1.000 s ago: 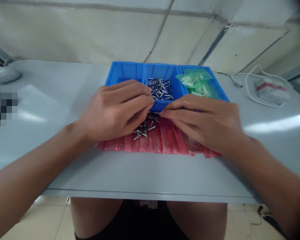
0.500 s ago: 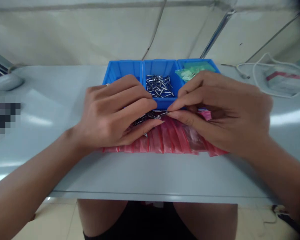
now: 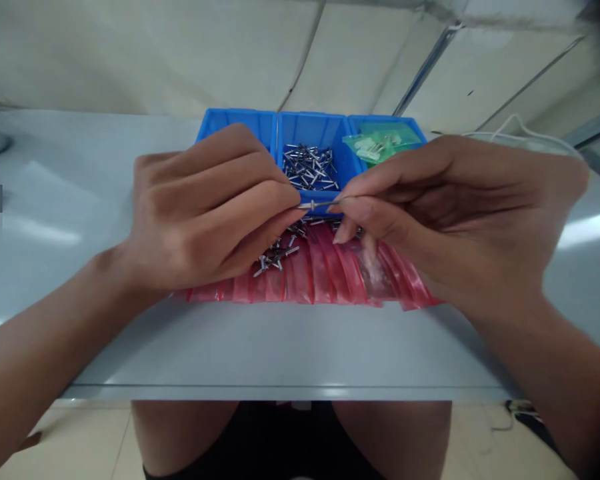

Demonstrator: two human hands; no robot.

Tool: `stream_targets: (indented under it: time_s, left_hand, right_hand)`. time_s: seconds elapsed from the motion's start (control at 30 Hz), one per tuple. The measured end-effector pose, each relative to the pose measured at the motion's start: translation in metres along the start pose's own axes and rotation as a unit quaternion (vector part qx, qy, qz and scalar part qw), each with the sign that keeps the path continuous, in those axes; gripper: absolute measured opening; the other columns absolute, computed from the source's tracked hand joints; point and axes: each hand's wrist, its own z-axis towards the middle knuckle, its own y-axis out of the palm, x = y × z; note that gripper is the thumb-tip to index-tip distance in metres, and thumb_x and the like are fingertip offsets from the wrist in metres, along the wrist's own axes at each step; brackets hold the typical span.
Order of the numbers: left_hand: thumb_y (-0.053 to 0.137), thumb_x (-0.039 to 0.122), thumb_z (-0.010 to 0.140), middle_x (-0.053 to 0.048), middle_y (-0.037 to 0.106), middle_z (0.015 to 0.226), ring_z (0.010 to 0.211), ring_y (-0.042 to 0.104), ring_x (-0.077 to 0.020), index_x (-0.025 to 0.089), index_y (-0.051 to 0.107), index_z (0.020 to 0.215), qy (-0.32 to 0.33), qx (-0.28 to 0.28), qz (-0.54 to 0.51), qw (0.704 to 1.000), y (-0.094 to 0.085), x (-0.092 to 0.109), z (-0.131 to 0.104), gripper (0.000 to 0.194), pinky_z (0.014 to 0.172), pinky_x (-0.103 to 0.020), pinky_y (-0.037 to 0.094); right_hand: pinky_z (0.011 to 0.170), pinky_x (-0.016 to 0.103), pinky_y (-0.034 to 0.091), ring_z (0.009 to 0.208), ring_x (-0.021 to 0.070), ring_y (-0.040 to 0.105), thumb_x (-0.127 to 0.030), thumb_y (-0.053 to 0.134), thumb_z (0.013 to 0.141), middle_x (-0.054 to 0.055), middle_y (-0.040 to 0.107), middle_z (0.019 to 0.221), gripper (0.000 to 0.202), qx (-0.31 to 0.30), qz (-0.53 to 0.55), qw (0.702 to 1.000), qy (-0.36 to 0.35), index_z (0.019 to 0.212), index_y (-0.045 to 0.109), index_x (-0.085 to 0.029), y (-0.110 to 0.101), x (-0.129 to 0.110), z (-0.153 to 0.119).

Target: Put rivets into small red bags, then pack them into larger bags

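Observation:
A single pop rivet (image 3: pixel 313 206) stretches level between my two hands. My left hand (image 3: pixel 205 207) pinches its short, thick end between thumb and forefinger. The thin pin end is in the fingertips of my right hand (image 3: pixel 430 213). Below them, loose rivets (image 3: pixel 276 259) lie on a row of red plastic bags (image 3: pixel 300 277), partly hidden under my hands. Just behind, the middle blue bin (image 3: pixel 315 130) holds a heap of rivets (image 3: pixel 310 167).
The left blue bin (image 3: pixel 243 120) is partly covered by my left hand. In the right blue bin (image 3: pixel 415 125) lies a green bag (image 3: pixel 380 141) with small pale parts. A white cable (image 3: pixel 520 130) runs at the back right. The grey table's front edge (image 3: pixel 300 392) is near my lap.
My hands have risen off the bags, and the rivet now shows clearly between their fingertips. More loose rivets on the bags are visible. The view has shifted slightly.

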Motion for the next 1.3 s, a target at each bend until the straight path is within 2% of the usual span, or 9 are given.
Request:
stream_targets:
  time_s: [0.27,0.43,0.53,0.63,0.73,0.8,0.9,0.97,1.3]
  left_hand:
    - [0.065,0.021,0.111,0.001,0.072,0.1,0.103,0.082,-0.0231,0.02,0.066,0.112,-0.028,0.007,-0.034,0.999,-0.001,0.003,0.002,0.002,0.081,-0.039,0.065]
    - [0.051,0.027,0.118,0.0,0.069,0.097,0.105,0.081,-0.0227,0.019,0.063,0.097,-0.029,0.019,-0.035,0.999,-0.003,0.002,0.001,0.026,0.081,-0.039,0.061]
    - [0.04,0.034,0.121,0.0,0.068,0.093,0.103,0.079,-0.0212,0.022,0.065,0.097,-0.067,0.042,-0.027,0.997,-0.003,0.0,-0.004,0.037,0.084,-0.042,0.062]
    - [0.042,0.027,0.118,-0.001,0.067,0.091,0.099,0.077,-0.0212,0.025,0.066,0.097,-0.093,0.048,-0.017,0.994,-0.001,-0.002,-0.007,0.033,0.085,-0.044,0.061]
    - [0.051,0.018,0.113,0.0,0.068,0.091,0.092,0.075,-0.0208,0.025,0.066,0.099,-0.078,0.035,-0.009,0.996,0.001,-0.004,-0.007,0.022,0.078,-0.041,0.058]
    - [0.057,0.016,0.109,0.0,0.069,0.09,0.088,0.075,-0.0201,0.023,0.065,0.099,-0.054,0.037,-0.005,0.998,0.003,-0.005,-0.006,0.016,0.073,-0.038,0.056]
    - [0.059,0.016,0.108,0.001,0.07,0.088,0.087,0.077,-0.0207,0.021,0.064,0.097,-0.047,0.04,-0.001,0.998,0.004,-0.006,-0.006,0.014,0.071,-0.035,0.055]
    - [0.06,0.016,0.108,0.0,0.071,0.088,0.087,0.078,-0.0224,0.022,0.064,0.097,-0.049,0.038,0.003,0.998,0.004,-0.004,-0.006,0.013,0.07,-0.037,0.055]
    - [0.071,0.005,0.098,-0.003,0.077,0.09,0.081,0.072,-0.0219,0.022,0.066,0.096,-0.041,0.021,-0.011,0.999,0.002,0.0,0.0,0.017,0.061,-0.039,0.057]
  right_hand:
    - [0.068,0.028,0.073,0.069,0.0116,0.076,-0.005,0.089,0.09,-0.007,0.083,0.089,0.025,0.052,0.041,0.997,0.042,0.096,0.088,-0.03,0.005,-0.005,0.0]
    - [0.054,0.033,0.068,0.06,0.0158,0.075,-0.01,0.091,0.089,-0.007,0.082,0.083,0.026,0.057,0.067,0.994,0.064,0.092,0.088,-0.035,0.009,-0.007,-0.002]
    - [0.048,0.029,0.062,0.062,0.0139,0.075,-0.014,0.087,0.096,-0.006,0.083,0.085,0.017,0.08,0.079,0.99,0.089,0.094,0.089,-0.031,0.006,-0.002,0.0]
    - [0.042,0.028,0.056,0.072,0.0161,0.082,-0.019,0.07,0.109,-0.002,0.088,0.107,0.021,0.069,0.106,0.987,0.096,0.109,0.089,-0.028,0.0,0.001,0.001]
    - [0.046,0.03,0.059,0.072,0.0164,0.082,-0.019,0.066,0.111,-0.001,0.088,0.112,0.025,0.044,0.08,0.995,0.05,0.12,0.088,-0.027,-0.005,0.004,0.0]
    - [0.058,0.031,0.066,0.074,0.0165,0.083,-0.018,0.072,0.108,-0.001,0.089,0.104,0.02,-0.018,-0.039,0.999,-0.033,0.118,0.088,-0.024,-0.007,0.008,-0.002]
    - [0.081,0.037,0.071,0.099,0.0228,0.085,-0.019,0.069,0.11,0.002,0.089,0.111,0.019,-0.194,-0.246,0.93,-0.192,0.119,0.086,-0.019,-0.008,0.019,-0.004]
    - [0.091,0.041,0.071,0.113,0.0257,0.083,-0.016,0.063,0.112,0.005,0.087,0.124,0.023,-0.265,-0.297,0.888,-0.231,0.12,0.084,-0.02,-0.006,0.025,-0.005]
    - [0.087,0.038,0.067,0.103,0.0229,0.075,-0.006,0.064,0.107,0.006,0.083,0.114,0.021,-0.249,-0.304,0.882,-0.262,0.111,0.082,-0.015,0.001,0.027,-0.011]
